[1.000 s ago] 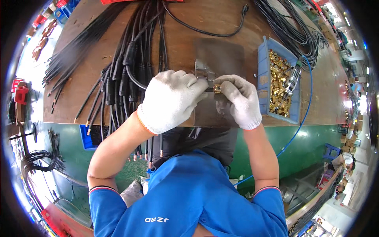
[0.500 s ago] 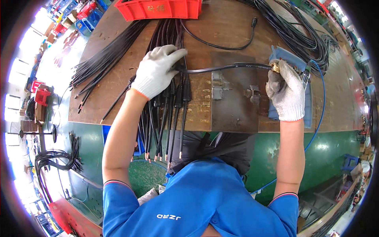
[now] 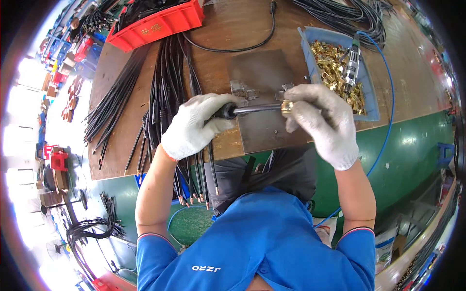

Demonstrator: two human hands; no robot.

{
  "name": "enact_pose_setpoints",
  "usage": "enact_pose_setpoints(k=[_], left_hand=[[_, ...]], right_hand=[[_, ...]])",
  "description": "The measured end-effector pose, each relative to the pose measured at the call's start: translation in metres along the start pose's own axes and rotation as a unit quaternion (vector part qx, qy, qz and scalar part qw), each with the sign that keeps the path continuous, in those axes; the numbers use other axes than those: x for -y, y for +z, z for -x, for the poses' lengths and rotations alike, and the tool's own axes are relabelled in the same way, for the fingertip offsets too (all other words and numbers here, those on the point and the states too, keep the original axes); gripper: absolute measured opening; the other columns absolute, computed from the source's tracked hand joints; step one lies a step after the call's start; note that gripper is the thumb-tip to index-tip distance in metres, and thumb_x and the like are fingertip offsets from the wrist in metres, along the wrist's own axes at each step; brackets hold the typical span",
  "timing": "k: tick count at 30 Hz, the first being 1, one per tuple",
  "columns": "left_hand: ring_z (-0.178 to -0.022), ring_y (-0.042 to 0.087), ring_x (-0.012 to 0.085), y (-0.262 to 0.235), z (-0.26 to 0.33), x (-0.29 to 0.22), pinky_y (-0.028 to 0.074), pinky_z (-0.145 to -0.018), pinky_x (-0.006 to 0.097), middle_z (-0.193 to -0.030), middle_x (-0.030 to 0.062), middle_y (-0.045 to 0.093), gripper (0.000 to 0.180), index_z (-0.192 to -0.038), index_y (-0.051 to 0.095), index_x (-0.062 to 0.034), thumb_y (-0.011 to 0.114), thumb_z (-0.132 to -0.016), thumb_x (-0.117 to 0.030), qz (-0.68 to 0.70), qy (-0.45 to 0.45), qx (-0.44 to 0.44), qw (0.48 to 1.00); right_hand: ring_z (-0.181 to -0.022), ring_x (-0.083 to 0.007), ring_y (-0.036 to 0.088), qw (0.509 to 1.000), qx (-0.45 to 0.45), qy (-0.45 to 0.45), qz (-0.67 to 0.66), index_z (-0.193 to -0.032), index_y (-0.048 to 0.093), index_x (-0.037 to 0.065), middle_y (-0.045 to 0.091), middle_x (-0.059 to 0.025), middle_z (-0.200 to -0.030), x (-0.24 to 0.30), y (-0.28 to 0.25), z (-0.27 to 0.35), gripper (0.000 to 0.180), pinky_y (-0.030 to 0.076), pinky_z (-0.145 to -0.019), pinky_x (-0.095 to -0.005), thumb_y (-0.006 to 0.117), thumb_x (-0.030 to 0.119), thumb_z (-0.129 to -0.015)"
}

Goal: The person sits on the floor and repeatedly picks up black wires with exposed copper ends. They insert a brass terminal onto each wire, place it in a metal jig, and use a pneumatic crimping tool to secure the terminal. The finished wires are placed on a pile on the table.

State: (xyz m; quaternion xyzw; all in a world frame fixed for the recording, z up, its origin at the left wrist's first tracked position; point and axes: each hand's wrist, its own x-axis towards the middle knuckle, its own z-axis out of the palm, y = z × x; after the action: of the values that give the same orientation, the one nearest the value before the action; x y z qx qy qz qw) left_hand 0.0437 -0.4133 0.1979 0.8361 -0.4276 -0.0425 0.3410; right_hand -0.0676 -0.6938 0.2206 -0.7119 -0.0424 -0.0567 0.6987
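In white work gloves, both my hands hold one black cable (image 3: 257, 109) above the near part of the table. My left hand (image 3: 191, 125) is closed round a thick black rubber sleeve (image 3: 226, 110) on it. At the cable's other end, my right hand (image 3: 326, 125) pinches a small brass fitting (image 3: 287, 106) between thumb and fingers. The fitting sits on the cable's tip; whether it is fastened there cannot be seen. Beneath the cable lies a dark metal plate (image 3: 259, 68) with grey tape patches.
At the right, a blue tray (image 3: 371, 104) holds many brass fittings and a silver air tool (image 3: 353, 65) with a blue hose (image 3: 390, 92). Cable bundles (image 3: 165, 72) lie left, bare ends hanging over the edge. A red crate (image 3: 160, 29) and coiled cables (image 3: 335, 17) are farther back.
My hands have come closer together, with a shorter length of cable between them. The black sleeve now shows in my left hand. The view has turned, and the tray's contents are uncovered.
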Motion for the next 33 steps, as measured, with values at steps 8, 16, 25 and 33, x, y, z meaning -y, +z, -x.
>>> enact_pose_setpoints(k=[8,16,25,33], left_hand=[[-0.090,0.073,0.0287,0.012,0.008,-0.025,0.057,-0.080,0.038,-0.101,0.0152,0.072,0.050,-0.123,0.068,-0.0022,0.090,-0.079,-0.013,0.071,-0.077,-0.019,0.994],[-0.096,0.069,0.0418,0.021,0.010,-0.022,0.056,-0.087,0.046,-0.108,0.0196,0.070,0.044,-0.119,0.068,-0.0017,0.083,-0.081,-0.016,0.029,0.049,-0.020,0.998],[-0.088,0.069,0.0399,0.034,0.002,-0.043,0.055,-0.080,0.046,-0.095,0.0145,0.073,0.044,-0.114,0.070,-0.0052,0.088,-0.077,-0.022,-0.018,0.032,-0.026,0.999],[-0.085,0.069,0.0392,0.042,-0.003,-0.048,0.054,-0.078,0.046,-0.095,0.0143,0.072,0.044,-0.113,0.069,-0.0051,0.088,-0.076,-0.020,-0.085,0.053,-0.040,0.994]], right_hand=[[-0.084,-0.0084,0.073,0.994,0.045,-0.096,0.017,-0.119,0.068,-0.001,0.077,-0.0081,-0.098,-0.012,0.015,0.015,0.022,0.060,-0.073,-0.0269,0.077,0.004,-0.099],[-0.084,-0.0096,0.076,0.995,0.047,-0.081,0.026,-0.118,0.069,-0.001,0.080,-0.0102,-0.096,-0.021,0.014,0.023,0.024,0.061,-0.072,-0.0270,0.080,0.005,-0.098],[-0.083,-0.0130,0.078,0.993,0.036,-0.112,0.033,-0.114,0.071,-0.001,0.080,-0.0119,-0.096,-0.032,0.016,0.024,0.019,0.061,-0.072,-0.0285,0.079,0.006,-0.098],[-0.083,-0.0226,0.080,0.993,0.034,-0.082,0.071,-0.111,0.072,0.002,0.079,-0.0153,-0.094,-0.035,0.014,0.025,0.015,0.062,-0.071,-0.0336,0.078,0.009,-0.099]])
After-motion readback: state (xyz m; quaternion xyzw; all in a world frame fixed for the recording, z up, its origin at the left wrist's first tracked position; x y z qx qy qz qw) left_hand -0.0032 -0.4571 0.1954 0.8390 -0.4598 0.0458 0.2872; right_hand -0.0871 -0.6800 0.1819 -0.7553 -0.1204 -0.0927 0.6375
